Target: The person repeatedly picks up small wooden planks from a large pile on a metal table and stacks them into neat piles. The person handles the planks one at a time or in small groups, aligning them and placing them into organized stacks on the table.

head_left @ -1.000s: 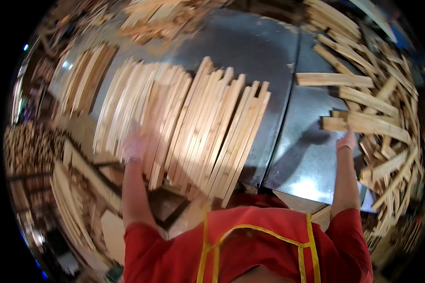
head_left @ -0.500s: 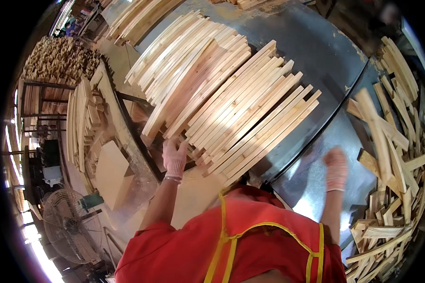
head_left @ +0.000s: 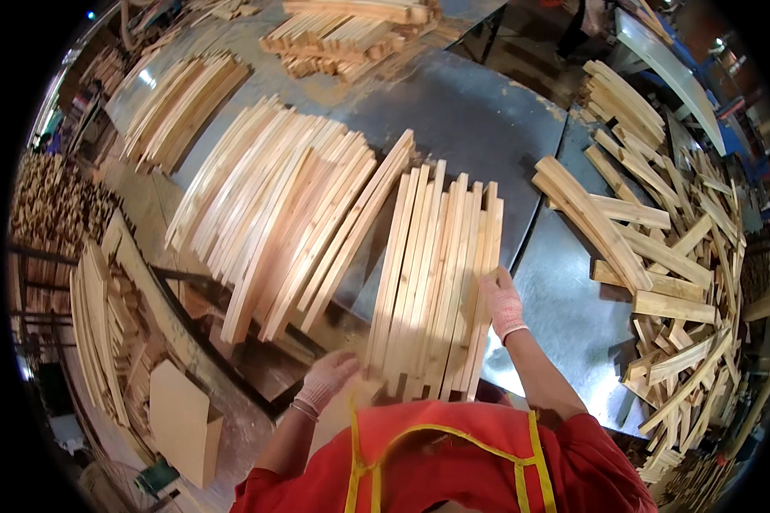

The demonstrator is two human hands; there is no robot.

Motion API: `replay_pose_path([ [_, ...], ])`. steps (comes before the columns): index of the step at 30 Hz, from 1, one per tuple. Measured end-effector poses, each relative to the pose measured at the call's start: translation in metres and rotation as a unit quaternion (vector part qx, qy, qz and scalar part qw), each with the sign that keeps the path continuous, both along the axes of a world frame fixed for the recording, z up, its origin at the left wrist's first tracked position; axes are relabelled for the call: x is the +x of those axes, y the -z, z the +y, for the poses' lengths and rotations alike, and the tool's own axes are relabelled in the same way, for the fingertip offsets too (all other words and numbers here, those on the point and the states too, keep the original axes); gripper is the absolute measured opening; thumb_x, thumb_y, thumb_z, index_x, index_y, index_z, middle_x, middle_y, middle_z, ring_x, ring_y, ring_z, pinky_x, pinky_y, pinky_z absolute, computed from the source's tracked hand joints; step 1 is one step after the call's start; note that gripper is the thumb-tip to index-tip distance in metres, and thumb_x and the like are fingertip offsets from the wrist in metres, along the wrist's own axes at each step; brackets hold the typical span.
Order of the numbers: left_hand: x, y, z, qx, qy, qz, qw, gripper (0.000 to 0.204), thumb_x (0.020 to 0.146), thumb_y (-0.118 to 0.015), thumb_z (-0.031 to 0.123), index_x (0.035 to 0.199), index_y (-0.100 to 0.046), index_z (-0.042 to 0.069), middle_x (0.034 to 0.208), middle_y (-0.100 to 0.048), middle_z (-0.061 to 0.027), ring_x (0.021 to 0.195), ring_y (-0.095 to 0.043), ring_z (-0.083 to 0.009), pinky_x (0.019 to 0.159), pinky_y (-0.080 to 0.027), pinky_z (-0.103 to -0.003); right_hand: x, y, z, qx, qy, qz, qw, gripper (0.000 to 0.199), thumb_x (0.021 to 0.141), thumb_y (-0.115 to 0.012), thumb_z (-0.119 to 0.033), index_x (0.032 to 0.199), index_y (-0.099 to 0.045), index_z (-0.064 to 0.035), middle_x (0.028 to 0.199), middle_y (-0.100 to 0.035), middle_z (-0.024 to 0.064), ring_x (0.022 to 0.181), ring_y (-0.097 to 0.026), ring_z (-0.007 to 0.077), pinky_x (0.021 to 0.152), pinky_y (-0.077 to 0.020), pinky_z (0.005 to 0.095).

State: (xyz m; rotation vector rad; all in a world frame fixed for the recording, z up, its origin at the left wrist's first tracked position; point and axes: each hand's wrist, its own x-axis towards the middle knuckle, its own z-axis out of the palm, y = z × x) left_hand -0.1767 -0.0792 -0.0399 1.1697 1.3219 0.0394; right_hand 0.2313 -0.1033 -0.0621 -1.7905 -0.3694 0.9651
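Note:
A batch of long, pale wooden strips (head_left: 432,282) lies side by side in front of me, its near ends close to my apron. My right hand (head_left: 503,308), in a pinkish knit glove, rests against the outer right strip with its fingers lying along it. Gloved too, my left hand (head_left: 327,381) is by the batch's near left corner, fingers stretched toward the strip ends; whether they touch is unclear. Left of the batch, a few strips (head_left: 357,229) lie slanted beside a larger row of curved wooden pieces (head_left: 269,188).
A metal tabletop (head_left: 565,342) extends right, with a heap of offcuts (head_left: 684,282) along its side. Stacked curved pieces (head_left: 184,111) and a further pile (head_left: 342,38) stand farther back. At left are a wooden block (head_left: 180,419) and a dark-edged ledge (head_left: 205,342).
The right batch of strips has been separated from the larger row and turned more upright in view. My right hand has come from the metal top to its side; my left hand has moved nearer me.

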Motion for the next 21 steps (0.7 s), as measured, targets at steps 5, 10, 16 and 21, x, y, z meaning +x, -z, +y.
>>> replay_pose_path([
  [5,0.08,0.027,0.109,0.14,-0.089,-0.037,0.985,0.065,0.1,-0.063,0.043,0.144,-0.054,-0.004,0.143,-0.059,-0.0267,0.136,-0.056,-0.038,0.114,-0.044,-0.042,0.032,-0.028,0.01,-0.138,-0.211,-0.158,0.955,0.061,0.093,-0.068,-0.05,0.131,-0.061,-0.0031,0.109,-0.073,0.0236,0.103,-0.071,0.0351,0.091,-0.0548,0.0421],
  [10,0.161,0.002,0.143,0.274,0.195,0.178,0.925,0.052,0.093,-0.067,0.051,0.126,-0.067,0.011,0.117,-0.068,-0.0269,0.107,-0.067,-0.0437,0.091,-0.055,-0.051,0.048,0.021,0.028,-0.089,-0.397,-0.192,0.893,0.07,0.094,-0.056,-0.067,0.138,-0.063,-0.0133,0.129,-0.068,0.0254,0.118,-0.064,0.044,0.103,-0.0512,0.0453],
  [16,0.226,0.003,0.148,0.14,-0.053,-0.021,0.989,0.046,0.087,-0.076,0.028,0.122,-0.067,0.0,0.101,-0.073,-0.0124,0.08,-0.072,-0.0214,0.067,-0.058,-0.034,0.079,0.041,0.028,-0.141,-0.402,-0.103,0.899,0.094,0.084,-0.058,-0.079,0.143,-0.059,-0.0062,0.13,-0.066,0.0295,0.123,-0.062,0.0436,0.105,-0.0504,0.0439],
  [21,0.268,-0.128,0.142,0.256,-0.089,-0.143,0.952,0.043,0.091,-0.067,0.015,0.13,-0.062,-0.002,0.111,-0.072,-0.008,0.086,-0.068,-0.0141,0.07,-0.057,-0.032,0.108,-0.119,0.037,-0.12,-0.26,-0.128,0.95,0.1,0.077,-0.072,-0.072,0.146,-0.052,-0.0027,0.124,-0.069,0.0258,0.115,-0.068,0.0404,0.103,-0.052,0.0447],
])
